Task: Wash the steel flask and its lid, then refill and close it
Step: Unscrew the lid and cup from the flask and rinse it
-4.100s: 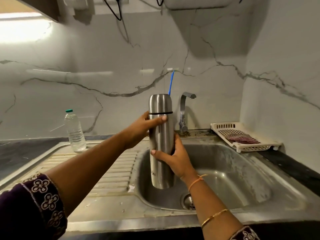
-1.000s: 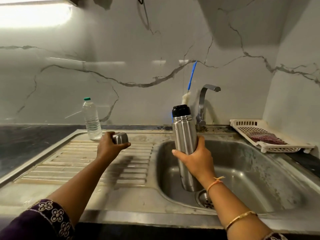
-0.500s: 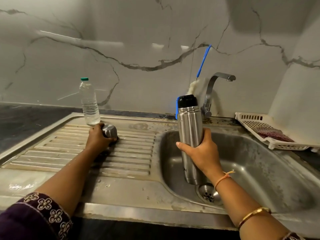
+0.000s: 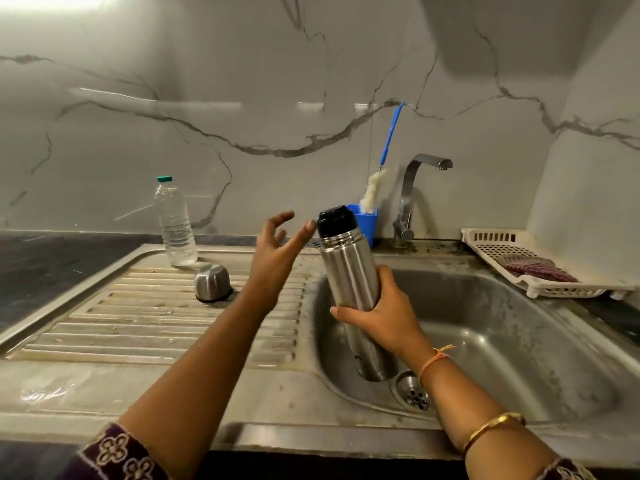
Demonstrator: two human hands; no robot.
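Left grip (image 4: pixel 273 258) has released the lid (image 4: pixel 212 283) onto the drainboard (image 4: pixel 138 323) beside the bottle (image 4: pixel 175 226); right grip (image 4: pixel 384 317) grasps the flask (image 4: pixel 346 268).

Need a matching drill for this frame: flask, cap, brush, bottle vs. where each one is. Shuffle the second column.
1. flask
2. cap
3. brush
4. bottle

A. stands in the blue cup beside the tap
B. gripped by the right hand over the sink
C. rim down on the drainboard ridges
D. upright at the drainboard's back edge

Pairs: 1-B, 2-C, 3-A, 4-D
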